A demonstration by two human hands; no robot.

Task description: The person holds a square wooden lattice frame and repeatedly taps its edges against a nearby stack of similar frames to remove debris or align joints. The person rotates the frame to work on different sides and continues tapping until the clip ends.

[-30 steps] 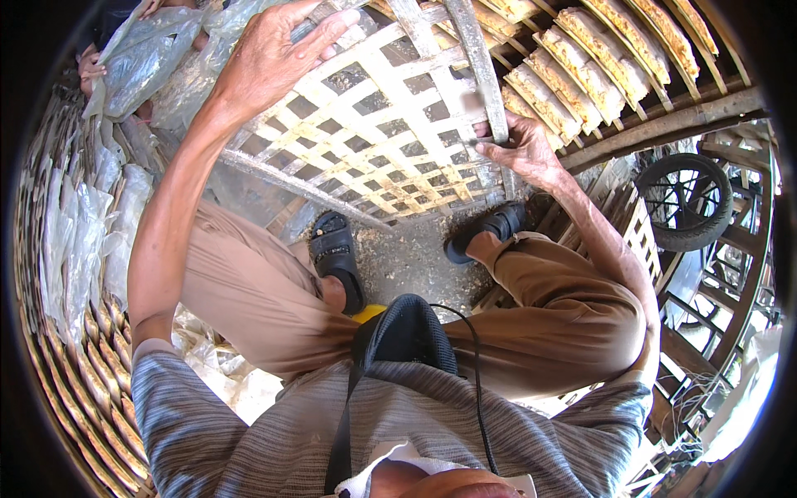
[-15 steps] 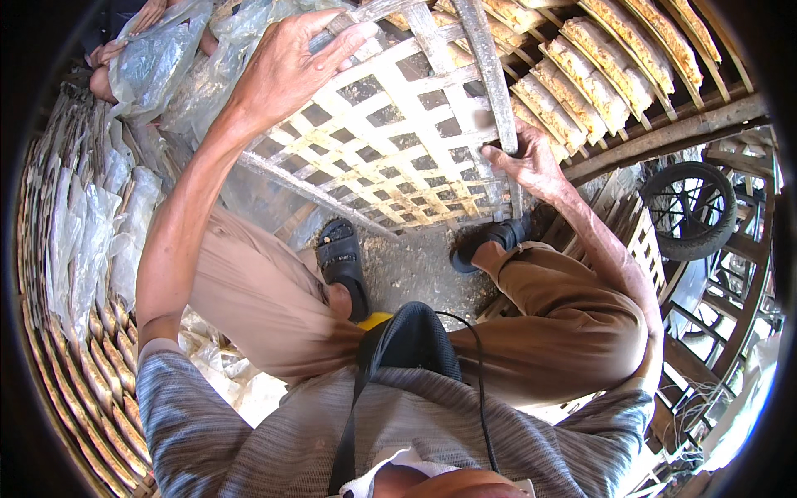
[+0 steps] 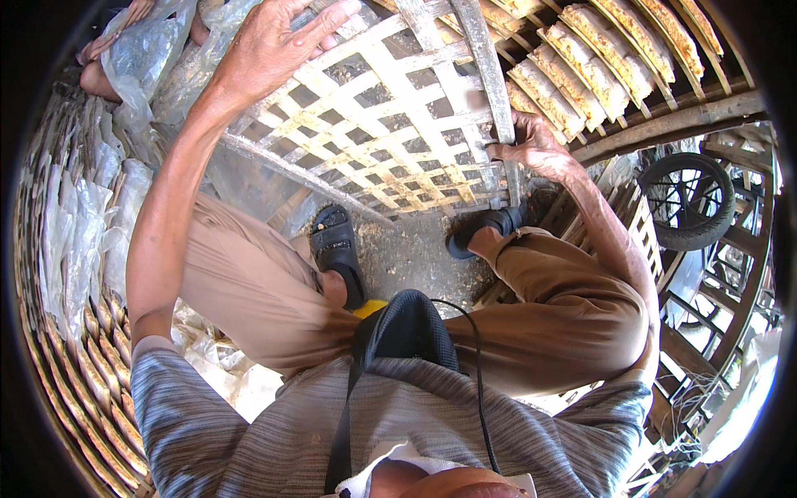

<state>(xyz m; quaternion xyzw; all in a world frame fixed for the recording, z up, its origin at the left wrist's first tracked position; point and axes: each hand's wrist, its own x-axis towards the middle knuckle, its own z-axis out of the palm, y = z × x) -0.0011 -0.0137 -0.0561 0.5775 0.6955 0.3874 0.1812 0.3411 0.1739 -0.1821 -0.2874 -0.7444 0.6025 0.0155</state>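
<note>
A woven bamboo lattice tray point(image 3: 397, 83) with wooden side rails stands tilted in front of me, above the floor between my feet. My left hand point(image 3: 274, 50) is closed over its upper left edge, thumb stretched along the top; some of the fingers are hidden behind it. On the other side, my right hand point(image 3: 535, 151) pinches the right wooden rail point(image 3: 490, 79), its thumb in front and the other fingers partly behind. Pale yellowish stains mark the lower slats, and no item lies on the lattice.
At upper right, a rack holds several rows of pale, orange-edged slabs point(image 3: 573, 83). Stacked trays point(image 3: 91, 373) and plastic sheets point(image 3: 70, 241) line the left. A spoked wheel point(image 3: 687, 202) leans at right. Another person's plastic-covered lap point(image 3: 149, 58) is at upper left.
The tray has shifted slightly up and to the left in the picture, with my left hand moving along with it. My right hand keeps its hold on the rail.
</note>
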